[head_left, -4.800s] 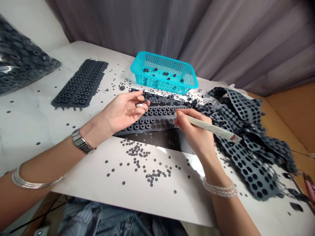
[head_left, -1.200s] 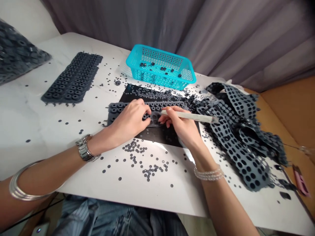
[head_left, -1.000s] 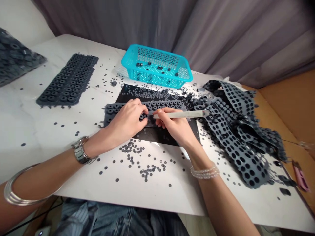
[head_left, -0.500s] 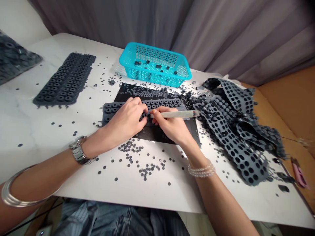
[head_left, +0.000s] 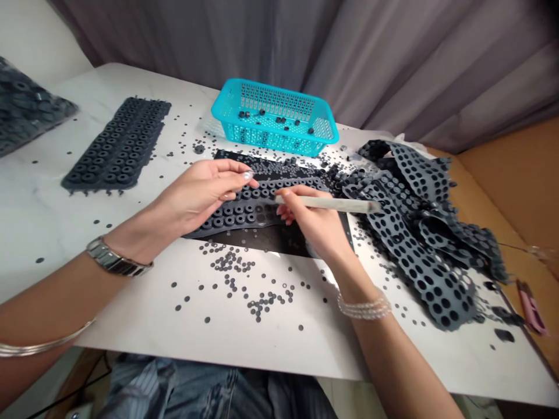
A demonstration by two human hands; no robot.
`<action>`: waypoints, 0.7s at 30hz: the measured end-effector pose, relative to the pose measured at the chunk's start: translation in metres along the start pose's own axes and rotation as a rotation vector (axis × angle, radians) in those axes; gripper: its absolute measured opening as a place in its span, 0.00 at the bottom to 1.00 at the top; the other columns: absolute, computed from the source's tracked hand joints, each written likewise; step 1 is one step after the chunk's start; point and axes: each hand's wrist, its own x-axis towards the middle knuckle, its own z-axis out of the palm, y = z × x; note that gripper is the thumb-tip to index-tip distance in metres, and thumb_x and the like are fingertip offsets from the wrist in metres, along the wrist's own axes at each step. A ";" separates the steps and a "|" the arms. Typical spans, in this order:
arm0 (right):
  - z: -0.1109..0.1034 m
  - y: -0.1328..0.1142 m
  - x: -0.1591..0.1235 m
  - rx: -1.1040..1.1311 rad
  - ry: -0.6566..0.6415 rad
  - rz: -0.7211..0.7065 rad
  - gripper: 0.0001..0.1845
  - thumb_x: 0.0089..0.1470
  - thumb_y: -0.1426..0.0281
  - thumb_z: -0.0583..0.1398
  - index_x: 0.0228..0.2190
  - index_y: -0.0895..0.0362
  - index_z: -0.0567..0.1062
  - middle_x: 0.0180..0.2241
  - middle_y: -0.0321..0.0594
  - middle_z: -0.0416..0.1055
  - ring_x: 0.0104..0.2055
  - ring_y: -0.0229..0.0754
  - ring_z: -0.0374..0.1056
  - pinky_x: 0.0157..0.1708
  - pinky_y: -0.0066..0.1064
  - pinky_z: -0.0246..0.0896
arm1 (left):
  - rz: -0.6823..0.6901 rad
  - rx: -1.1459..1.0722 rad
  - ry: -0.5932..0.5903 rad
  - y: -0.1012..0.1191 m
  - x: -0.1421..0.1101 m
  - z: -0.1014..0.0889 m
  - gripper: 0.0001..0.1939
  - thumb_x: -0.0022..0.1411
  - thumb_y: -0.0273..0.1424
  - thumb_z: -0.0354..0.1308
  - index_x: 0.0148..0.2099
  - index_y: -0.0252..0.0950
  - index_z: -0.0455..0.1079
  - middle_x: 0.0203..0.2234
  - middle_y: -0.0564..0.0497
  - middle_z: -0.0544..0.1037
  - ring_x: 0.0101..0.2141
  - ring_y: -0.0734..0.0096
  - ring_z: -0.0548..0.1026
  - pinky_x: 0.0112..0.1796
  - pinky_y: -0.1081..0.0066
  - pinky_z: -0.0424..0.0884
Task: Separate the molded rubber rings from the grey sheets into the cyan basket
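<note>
A dark grey rubber sheet studded with ring-shaped washers lies on a black mat in front of me. My left hand hovers palm-up just over the sheet's left part, thumb and forefinger pinched together near a small piece I cannot make out. My right hand grips a white stick tool like a pen, its tip resting on the sheet among the washers.
A turquoise basket holding several black washers stands behind the mat. A full washer sheet lies at the left, a bag of washers at the far left, a heap of punched-out sheets at the right. Small discs litter the table.
My left hand has lifted off the sheet and turned palm-up, fingertips pinched. The right hand with the stick has shifted slightly right, still on the sheet.
</note>
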 end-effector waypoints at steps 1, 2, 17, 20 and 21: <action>-0.003 -0.001 -0.001 0.032 0.041 -0.012 0.17 0.59 0.57 0.55 0.36 0.58 0.75 0.26 0.39 0.74 0.27 0.38 0.69 0.26 0.28 0.62 | -0.021 -0.012 -0.035 -0.003 -0.001 0.002 0.13 0.57 0.32 0.61 0.45 0.34 0.73 0.35 0.47 0.80 0.31 0.74 0.73 0.31 0.73 0.68; -0.005 -0.002 -0.002 0.041 0.078 -0.029 0.18 0.60 0.56 0.54 0.39 0.57 0.74 0.27 0.38 0.74 0.28 0.38 0.70 0.27 0.28 0.63 | -0.018 -0.011 -0.059 -0.005 -0.002 0.005 0.14 0.56 0.32 0.62 0.45 0.34 0.74 0.34 0.47 0.80 0.32 0.73 0.74 0.32 0.72 0.69; -0.013 -0.026 -0.023 -0.458 0.022 -0.377 0.08 0.61 0.68 0.56 0.35 0.54 0.76 0.33 0.38 0.77 0.34 0.40 0.72 0.36 0.30 0.64 | 0.232 0.331 -0.042 -0.008 -0.018 0.019 0.13 0.55 0.37 0.63 0.41 0.39 0.80 0.28 0.52 0.81 0.28 0.71 0.75 0.29 0.72 0.70; -0.016 -0.022 -0.022 -0.557 -0.008 -0.443 0.10 0.62 0.69 0.55 0.37 0.54 0.76 0.34 0.40 0.76 0.35 0.41 0.70 0.36 0.31 0.64 | 0.273 0.375 -0.025 -0.008 -0.020 0.020 0.10 0.56 0.37 0.62 0.40 0.42 0.80 0.30 0.53 0.82 0.29 0.70 0.76 0.31 0.72 0.71; -0.016 -0.021 -0.022 -0.602 -0.021 -0.470 0.10 0.62 0.70 0.54 0.39 0.55 0.76 0.34 0.41 0.76 0.35 0.41 0.70 0.36 0.32 0.63 | 0.294 0.404 -0.013 -0.008 -0.021 0.019 0.10 0.56 0.38 0.62 0.39 0.42 0.81 0.31 0.53 0.83 0.30 0.69 0.77 0.32 0.72 0.71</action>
